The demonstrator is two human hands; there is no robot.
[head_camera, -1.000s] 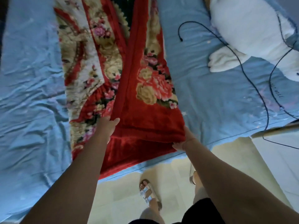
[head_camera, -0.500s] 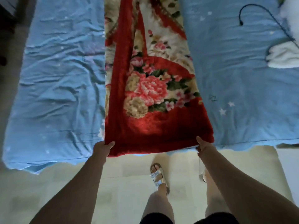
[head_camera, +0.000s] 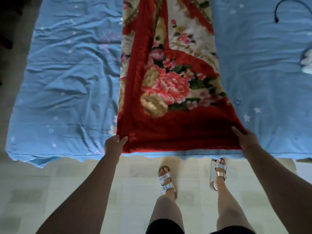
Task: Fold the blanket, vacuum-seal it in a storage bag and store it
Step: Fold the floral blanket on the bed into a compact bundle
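Blanket (head_camera: 170,92) held at both near corners.
Left hand (head_camera: 114,145) and right hand (head_camera: 247,140) each pinch one, arms straight out.

A: What is the large background surface?
B: A pale blue sheet (head_camera: 67,73), creased and printed with small white stars. Its wavy hem overhangs a light tiled floor (head_camera: 50,186).
A: And at upper right?
B: A black cable (head_camera: 276,14) curves over the sheet. Near it is a white soft object (head_camera: 308,65), cut off by the frame edge. Two silver sandals (head_camera: 164,180) stand on the tiles.
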